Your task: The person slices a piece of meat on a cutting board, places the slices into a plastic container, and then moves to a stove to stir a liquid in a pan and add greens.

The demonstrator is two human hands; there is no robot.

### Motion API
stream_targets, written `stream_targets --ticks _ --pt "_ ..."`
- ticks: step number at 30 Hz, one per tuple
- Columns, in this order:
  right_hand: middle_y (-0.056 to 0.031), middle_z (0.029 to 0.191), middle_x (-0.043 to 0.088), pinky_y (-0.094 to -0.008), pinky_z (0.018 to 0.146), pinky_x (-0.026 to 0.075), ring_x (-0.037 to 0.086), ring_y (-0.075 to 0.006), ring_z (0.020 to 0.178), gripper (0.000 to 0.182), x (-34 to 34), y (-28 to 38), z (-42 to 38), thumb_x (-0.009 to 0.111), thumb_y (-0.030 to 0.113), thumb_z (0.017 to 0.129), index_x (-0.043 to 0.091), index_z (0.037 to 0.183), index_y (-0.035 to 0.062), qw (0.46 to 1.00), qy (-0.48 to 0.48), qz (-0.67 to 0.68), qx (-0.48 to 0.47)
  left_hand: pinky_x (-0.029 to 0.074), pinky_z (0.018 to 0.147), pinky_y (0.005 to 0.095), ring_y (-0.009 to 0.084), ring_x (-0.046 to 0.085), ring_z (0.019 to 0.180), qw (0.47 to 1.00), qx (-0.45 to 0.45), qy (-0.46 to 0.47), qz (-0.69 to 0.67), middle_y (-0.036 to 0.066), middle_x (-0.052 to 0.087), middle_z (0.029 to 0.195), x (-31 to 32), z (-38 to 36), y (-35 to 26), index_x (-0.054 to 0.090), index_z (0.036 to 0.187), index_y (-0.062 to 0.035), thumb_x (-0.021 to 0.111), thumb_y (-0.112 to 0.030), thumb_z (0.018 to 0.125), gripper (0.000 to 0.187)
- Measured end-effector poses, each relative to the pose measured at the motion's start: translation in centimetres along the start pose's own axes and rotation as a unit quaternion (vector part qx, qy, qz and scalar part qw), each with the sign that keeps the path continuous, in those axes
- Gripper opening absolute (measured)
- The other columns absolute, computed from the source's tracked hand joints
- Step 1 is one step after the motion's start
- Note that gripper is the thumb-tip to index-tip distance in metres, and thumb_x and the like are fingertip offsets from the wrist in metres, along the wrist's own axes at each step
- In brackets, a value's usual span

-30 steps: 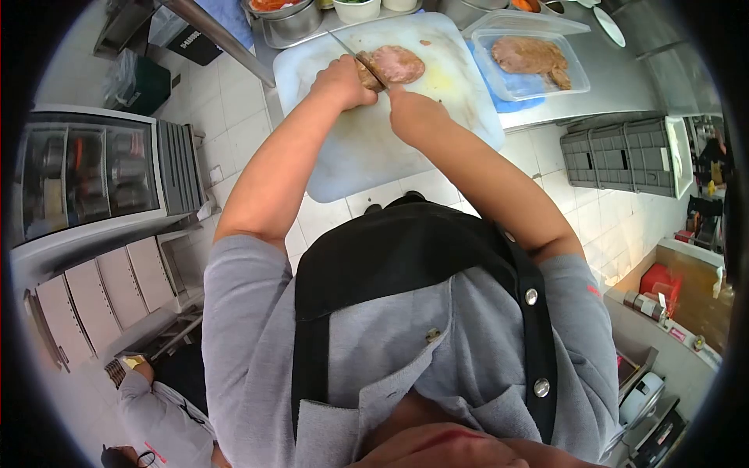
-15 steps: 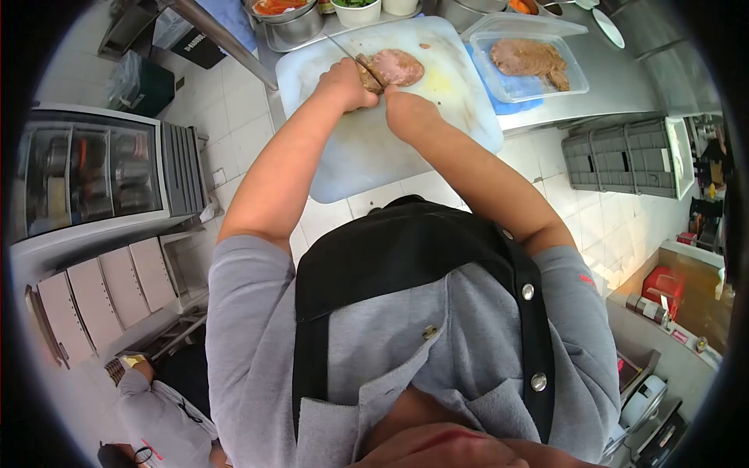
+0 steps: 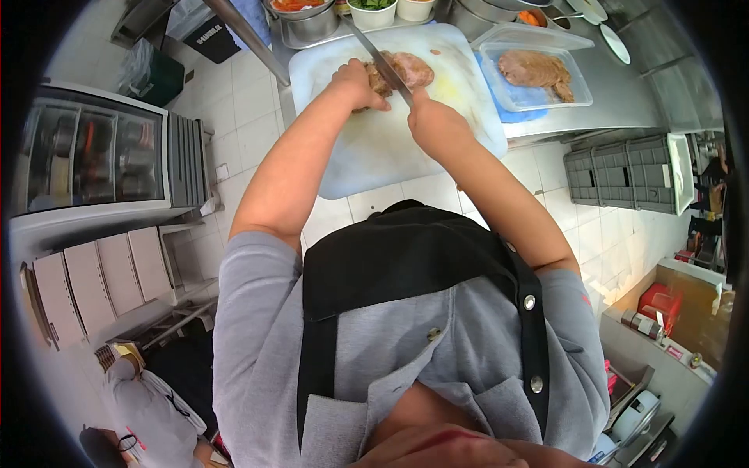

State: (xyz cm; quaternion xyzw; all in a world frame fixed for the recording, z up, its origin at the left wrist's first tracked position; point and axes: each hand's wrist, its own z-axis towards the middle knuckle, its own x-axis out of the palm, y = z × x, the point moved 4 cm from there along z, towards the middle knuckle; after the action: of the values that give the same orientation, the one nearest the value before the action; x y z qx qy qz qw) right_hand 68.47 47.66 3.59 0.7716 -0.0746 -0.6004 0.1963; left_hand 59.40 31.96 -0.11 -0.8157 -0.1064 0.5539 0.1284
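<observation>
On the white cutting board (image 3: pixel 351 164) lies a piece of cooked meat (image 3: pixel 415 70), partly cut, with its pinkish cut face to the right. My left hand (image 3: pixel 359 84) presses on the meat's left part, fingers bent over it. A long knife (image 3: pixel 380 61) is in my right hand (image 3: pixel 431 121), its blade slanting up and left across the meat, tip beyond the board's back edge. A small meat scrap (image 3: pixel 435 52) sits to the right of the meat.
An open clear plastic container (image 3: pixel 581 87) holding more meat (image 3: pixel 530 69) stands on a blue cloth (image 3: pixel 519 116) to the right. Bowls of greens (image 3: pixel 372 5) and orange shreds (image 3: pixel 295 3) line the back. A co-worker (image 3: pixel 152 402) is at lower left.
The knife and my right hand have moved right and toward me; more of the blade shows, at a flatter turn. The whole view has shifted slightly.
</observation>
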Motion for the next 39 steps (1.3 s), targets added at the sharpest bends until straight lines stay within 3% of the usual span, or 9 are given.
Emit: stream_targets --ticks 6,9,27,33,36,39 --pt "-0.0217 0.083 0.066 -0.0482 0.073 0.050 0.066 -0.0373 0.082 0.017 -0.3 0.6 -1.5 0.045 0.013 0.090 0.047 0.101 0.0002 0.999 0.011 -0.036 -0.012 0.048 0.093 0.0350 0.0320 0.058 0.110 1.000 -0.005 -0.004 0.004 0.023 0.057 0.119 0.3 0.2 0.2 0.047 0.119 0.0076 0.089 -0.045 0.049 0.097" --pt "-0.0225 0.073 0.063 -0.0508 0.066 0.050 0.064 -0.0393 0.074 0.015 0.6 0.0 -1.1 0.048 0.015 0.090 0.045 0.094 0.0003 0.998 -0.032 -0.026 -0.039 0.048 0.093 0.0349 0.0314 0.058 0.110 1.000 -0.011 -0.003 0.024 0.021 0.058 0.120 0.3 0.5 0.1 0.047 0.121 0.0068 0.088 -0.045 0.049 0.097" --pt "-0.0209 0.074 0.064 -0.0488 0.065 0.051 0.065 -0.0379 0.074 0.015 -0.2 0.7 -1.4 0.048 0.014 0.090 0.045 0.094 0.0001 0.998 -0.020 -0.040 -0.035 0.050 0.090 0.0337 0.0300 0.060 0.107 0.999 -0.022 0.021 0.039 0.021 0.060 0.115 -0.1 0.4 -0.4 0.046 0.120 0.0073 0.087 -0.043 0.053 0.093" --pt "-0.0214 0.082 0.066 -0.0468 0.070 0.051 0.066 -0.0359 0.080 0.014 -0.3 1.0 -1.2 0.044 0.009 0.088 0.048 0.098 -0.0006 0.998 0.012 -0.047 -0.026 0.050 0.090 0.0338 0.0301 0.061 0.106 0.999 -0.015 0.026 0.032 0.021 0.060 0.116 -0.2 0.3 -0.4 0.046 0.120 0.0078 0.087 -0.044 0.053 0.093" --pt "-0.0209 0.073 0.064 -0.0487 0.064 0.051 0.065 -0.0374 0.071 0.015 0.5 0.3 -0.7 0.049 0.015 0.090 0.045 0.093 0.0005 0.997 -0.032 -0.046 -0.050 0.050 0.090 0.0340 0.0302 0.061 0.106 0.999 -0.014 0.026 0.021 0.021 0.060 0.116 -0.6 -0.2 -0.7 0.047 0.119 0.0077 0.087 -0.042 0.053 0.092" --pt "-0.0213 0.076 0.064 -0.0489 0.066 0.051 0.065 -0.0379 0.075 0.015 0.3 0.5 -0.8 0.048 0.014 0.089 0.046 0.095 0.0002 0.998 -0.014 -0.044 -0.035 0.050 0.090 0.0343 0.0309 0.060 0.107 0.999 -0.012 0.028 0.018 0.022 0.059 0.116 -0.5 -0.1 -0.6 0.047 0.119 0.0072 0.086 -0.040 0.052 0.091"
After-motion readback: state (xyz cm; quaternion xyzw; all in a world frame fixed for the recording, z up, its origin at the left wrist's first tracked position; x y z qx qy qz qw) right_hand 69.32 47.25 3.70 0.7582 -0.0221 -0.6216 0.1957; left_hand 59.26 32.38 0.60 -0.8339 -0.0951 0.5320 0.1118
